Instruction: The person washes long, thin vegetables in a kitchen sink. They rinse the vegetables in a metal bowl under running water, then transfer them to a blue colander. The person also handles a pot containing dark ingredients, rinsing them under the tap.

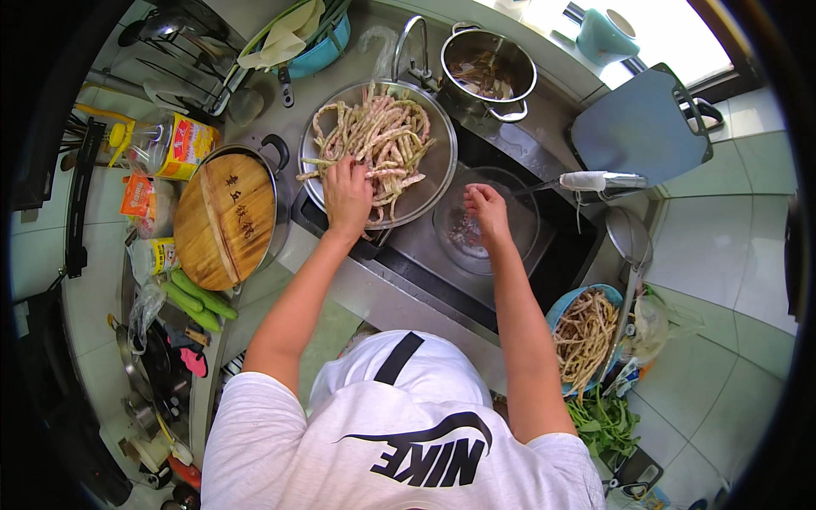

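Pinkish-green speckled bean pods (389, 134) lie heaped in a wide steel bowl (443, 185) over the sink's left part. My left hand (349, 197) rests on the pods at the bowl's near left side, its fingertips among them; whether it grips one cannot be told. To the right, my right hand (488, 210) is raised over a clear bowl (478, 260) in the sink, fingers curled with the fingertips together. I cannot tell whether something small is between them. Small reddish bits show in the clear bowl.
A steel pot (489, 73) with brownish contents stands behind the sink. At left are a wooden lid (223, 223) on a pan, an oil bottle (172, 145) and green cucumbers (201, 299). Right of the sink sit a ladle (628, 239), a blue basin (553, 314) of brownish pods and leafy greens (602, 421).
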`<state>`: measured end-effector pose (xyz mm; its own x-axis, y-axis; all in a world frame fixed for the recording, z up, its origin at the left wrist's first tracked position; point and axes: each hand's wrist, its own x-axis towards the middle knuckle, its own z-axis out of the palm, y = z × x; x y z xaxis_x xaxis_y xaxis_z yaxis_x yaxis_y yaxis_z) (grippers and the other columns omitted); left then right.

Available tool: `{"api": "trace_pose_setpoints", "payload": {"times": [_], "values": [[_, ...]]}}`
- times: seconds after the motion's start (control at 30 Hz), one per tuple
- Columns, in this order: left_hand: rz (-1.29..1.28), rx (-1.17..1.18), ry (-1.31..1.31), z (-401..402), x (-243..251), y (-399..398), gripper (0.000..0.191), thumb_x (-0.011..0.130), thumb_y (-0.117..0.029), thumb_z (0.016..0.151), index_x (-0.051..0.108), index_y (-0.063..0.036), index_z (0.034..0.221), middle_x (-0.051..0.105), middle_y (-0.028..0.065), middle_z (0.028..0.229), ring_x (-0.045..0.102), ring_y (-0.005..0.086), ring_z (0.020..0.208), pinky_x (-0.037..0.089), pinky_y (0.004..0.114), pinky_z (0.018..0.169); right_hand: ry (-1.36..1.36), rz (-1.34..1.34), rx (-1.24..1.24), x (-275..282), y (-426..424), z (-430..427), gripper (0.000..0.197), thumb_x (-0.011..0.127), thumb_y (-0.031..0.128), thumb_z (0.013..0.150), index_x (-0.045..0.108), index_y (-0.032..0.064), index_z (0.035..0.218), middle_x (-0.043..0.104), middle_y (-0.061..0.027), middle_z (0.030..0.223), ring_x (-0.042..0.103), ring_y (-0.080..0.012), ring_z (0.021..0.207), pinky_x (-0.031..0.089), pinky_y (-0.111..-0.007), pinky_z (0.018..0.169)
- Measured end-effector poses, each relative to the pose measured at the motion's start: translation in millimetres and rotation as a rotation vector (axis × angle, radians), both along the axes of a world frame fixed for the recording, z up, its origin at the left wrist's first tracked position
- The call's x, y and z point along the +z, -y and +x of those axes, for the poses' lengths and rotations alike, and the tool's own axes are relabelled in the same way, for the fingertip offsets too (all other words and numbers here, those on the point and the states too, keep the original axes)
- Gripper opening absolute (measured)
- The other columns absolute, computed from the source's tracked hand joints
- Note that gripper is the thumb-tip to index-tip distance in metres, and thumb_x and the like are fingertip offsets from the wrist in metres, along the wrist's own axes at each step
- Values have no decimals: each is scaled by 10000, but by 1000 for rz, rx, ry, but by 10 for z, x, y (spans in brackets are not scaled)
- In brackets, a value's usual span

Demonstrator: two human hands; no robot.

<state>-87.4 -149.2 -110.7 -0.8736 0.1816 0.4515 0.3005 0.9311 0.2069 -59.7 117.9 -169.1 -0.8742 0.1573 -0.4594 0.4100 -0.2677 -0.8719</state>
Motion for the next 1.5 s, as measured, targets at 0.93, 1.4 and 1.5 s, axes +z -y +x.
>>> {"api": "trace_pose_setpoints", "payload": {"times": [0.93, 1.4, 1.5], "values": [[-30, 120, 403, -643, -151, 225, 852, 645, -560, 732, 315, -185, 1421, 395, 149, 1325, 363, 340, 1235, 278, 509, 982, -372, 789, 95, 543, 1270, -172, 549, 607, 116, 798, 405, 67, 1307, 382, -231, 1288, 383, -405, 1191, 335, -411, 995], [180, 140, 575, -861, -298, 401, 775, 661, -503, 704, 414, -191, 1368, 392, 104, 1367, 335, 327, 1269, 269, 508, 1009, -595, 944, 232, 549, 1767, 266, 122, 603, 146, 751, 535, 49, 723, 554, -148, 687, 561, -320, 668, 414, -414, 605], [275, 127, 591, -902, -345, 449, 717, 661, -467, 707, 462, -177, 1332, 392, 103, 1371, 333, 323, 1269, 291, 493, 1011, -456, 743, 55, 600, 1649, 131, 139, 536, 145, 807, 515, 23, 745, 532, -187, 707, 542, -370, 700, 411, -452, 645]]}}
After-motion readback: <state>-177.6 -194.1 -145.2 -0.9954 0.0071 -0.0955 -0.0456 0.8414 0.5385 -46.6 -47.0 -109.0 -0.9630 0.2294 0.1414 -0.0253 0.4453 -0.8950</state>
